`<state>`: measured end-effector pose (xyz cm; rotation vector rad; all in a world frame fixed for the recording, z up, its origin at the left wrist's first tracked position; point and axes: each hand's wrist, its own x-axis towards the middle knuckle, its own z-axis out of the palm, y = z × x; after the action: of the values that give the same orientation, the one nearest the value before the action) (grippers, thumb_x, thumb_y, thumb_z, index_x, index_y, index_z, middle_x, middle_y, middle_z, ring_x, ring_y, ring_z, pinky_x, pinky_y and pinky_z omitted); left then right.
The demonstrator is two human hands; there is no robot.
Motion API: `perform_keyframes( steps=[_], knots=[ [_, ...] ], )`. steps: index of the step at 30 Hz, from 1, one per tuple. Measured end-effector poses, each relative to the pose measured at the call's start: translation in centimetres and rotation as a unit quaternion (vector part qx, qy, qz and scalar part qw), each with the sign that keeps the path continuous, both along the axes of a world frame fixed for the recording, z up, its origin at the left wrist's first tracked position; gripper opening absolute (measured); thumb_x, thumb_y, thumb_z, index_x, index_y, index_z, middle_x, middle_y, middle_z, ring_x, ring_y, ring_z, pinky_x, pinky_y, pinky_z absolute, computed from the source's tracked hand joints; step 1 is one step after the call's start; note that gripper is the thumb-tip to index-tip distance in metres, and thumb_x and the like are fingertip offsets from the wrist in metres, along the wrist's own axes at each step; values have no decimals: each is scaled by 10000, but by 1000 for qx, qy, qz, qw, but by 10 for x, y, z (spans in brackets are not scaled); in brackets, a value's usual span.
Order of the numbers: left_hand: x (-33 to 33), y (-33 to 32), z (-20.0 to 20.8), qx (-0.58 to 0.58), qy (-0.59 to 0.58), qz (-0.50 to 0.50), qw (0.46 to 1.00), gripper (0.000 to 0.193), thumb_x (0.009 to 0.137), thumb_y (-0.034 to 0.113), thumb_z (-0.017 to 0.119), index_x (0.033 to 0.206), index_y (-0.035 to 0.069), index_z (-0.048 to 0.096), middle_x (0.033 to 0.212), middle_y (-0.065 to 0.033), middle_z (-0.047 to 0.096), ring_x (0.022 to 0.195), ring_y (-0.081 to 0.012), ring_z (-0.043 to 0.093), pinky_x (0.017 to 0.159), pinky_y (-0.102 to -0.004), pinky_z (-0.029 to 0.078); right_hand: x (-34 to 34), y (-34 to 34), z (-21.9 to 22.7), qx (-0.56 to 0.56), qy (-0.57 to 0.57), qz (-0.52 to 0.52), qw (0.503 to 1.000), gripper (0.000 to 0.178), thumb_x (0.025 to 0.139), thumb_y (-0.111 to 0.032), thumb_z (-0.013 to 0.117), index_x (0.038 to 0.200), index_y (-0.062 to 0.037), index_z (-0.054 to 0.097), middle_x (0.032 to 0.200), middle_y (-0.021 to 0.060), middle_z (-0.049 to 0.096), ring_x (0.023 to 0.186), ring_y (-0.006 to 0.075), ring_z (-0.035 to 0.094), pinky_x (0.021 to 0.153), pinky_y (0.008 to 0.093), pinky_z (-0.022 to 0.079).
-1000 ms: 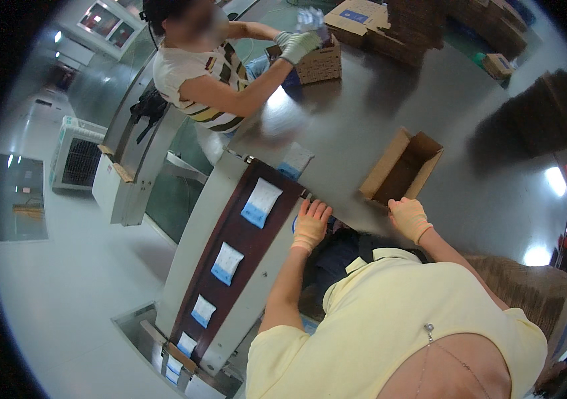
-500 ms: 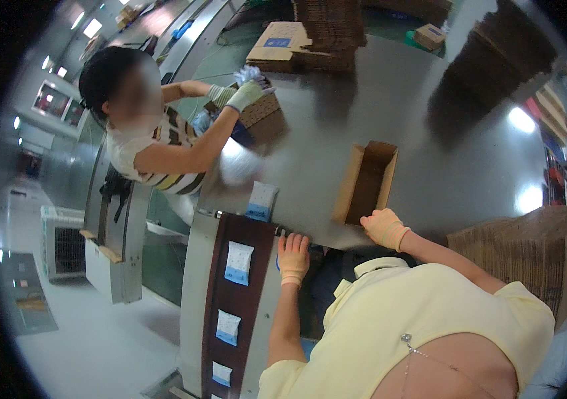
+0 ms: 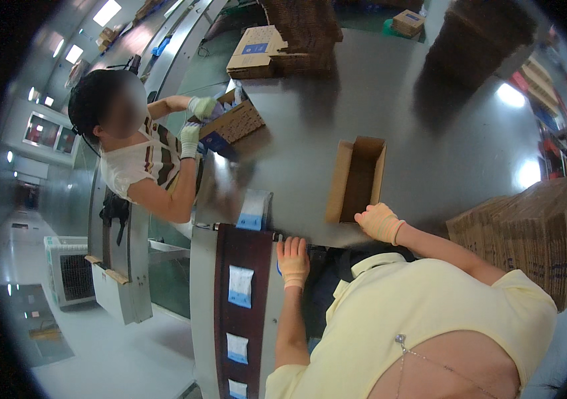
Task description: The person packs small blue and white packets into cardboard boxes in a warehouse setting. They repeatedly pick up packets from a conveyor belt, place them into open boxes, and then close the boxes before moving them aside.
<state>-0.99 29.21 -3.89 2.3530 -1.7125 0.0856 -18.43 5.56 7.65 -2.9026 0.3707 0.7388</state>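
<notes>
My left hand (image 3: pixel 292 261) lies with its fingers stretched out at the end edge of the conveyor frame, beside the dark red belt (image 3: pixel 267 266). It holds nothing. My right hand (image 3: pixel 379 223) has its fingers curled over the near end of an open cardboard box (image 3: pixel 338 189). The box is long and narrow, standing on the grey metal table (image 3: pixel 296 159); its inside looks dark. A white and blue packet (image 3: pixel 253 211) lies on the table edge where the belt ends. Further packets, such as a flat one (image 3: pixel 241 287) and one behind it (image 3: pixel 237 348), lie spaced along the belt.
Across the table at left, a co-worker's gloved hands (image 3: pixel 193 126) are at another cardboard box (image 3: pixel 243 126) with packets inside. Flattened cartons are stacked at right (image 3: pixel 523 233) and at the far side (image 3: pixel 303 40). A printed carton (image 3: pixel 253 50) lies beside the far stack.
My view has shifted slightly; both my hands keep their places. The co-worker's hands have drawn back toward their body, and their box sits at a different angle. Packets on the belt show at different spots.
</notes>
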Motion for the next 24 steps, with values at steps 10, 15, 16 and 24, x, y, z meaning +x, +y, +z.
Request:
perform_keyframes(
  steps=[10, 15, 16, 24],
  knots=[
    [49, 115, 46, -73, 68, 209, 973, 399, 689, 40, 678, 1079, 49, 589, 1122, -152, 603, 1088, -335, 548, 948, -447, 441, -4, 1, -13, -1, -20, 3, 1000, 138, 841, -156, 571, 957, -92, 609, 834, 83, 678, 862, 252, 638, 694, 389, 505],
    [91, 212, 60, 223, 139, 505, 822, 471, 673, 214, 789, 1096, 95, 621, 1109, -115, 631, 1068, -316, 576, 889, -412, 474, 2, -4, -8, 13, -11, 15, 1000, 149, 843, -138, 572, 977, -80, 604, 847, 87, 675, 863, 247, 639, 690, 384, 507],
    [96, 211, 55, 222, 147, 485, 833, 445, 679, 221, 787, 1075, 92, 631, 1068, -116, 647, 1027, -325, 593, 869, -420, 479, 5, -4, -6, 11, 1, 19, 1000, 155, 842, -135, 574, 983, -79, 605, 849, 87, 676, 866, 246, 640, 689, 383, 508],
    [195, 43, 45, -86, 403, 332, 848, 367, 770, 249, 729, 941, -66, 647, 826, -183, 672, 741, -234, 617, 684, -357, 479, 9, -5, 0, 15, 30, -7, 999, 167, 842, -147, 581, 989, -81, 624, 865, 80, 692, 902, 246, 656, 702, 375, 516]
  ],
)
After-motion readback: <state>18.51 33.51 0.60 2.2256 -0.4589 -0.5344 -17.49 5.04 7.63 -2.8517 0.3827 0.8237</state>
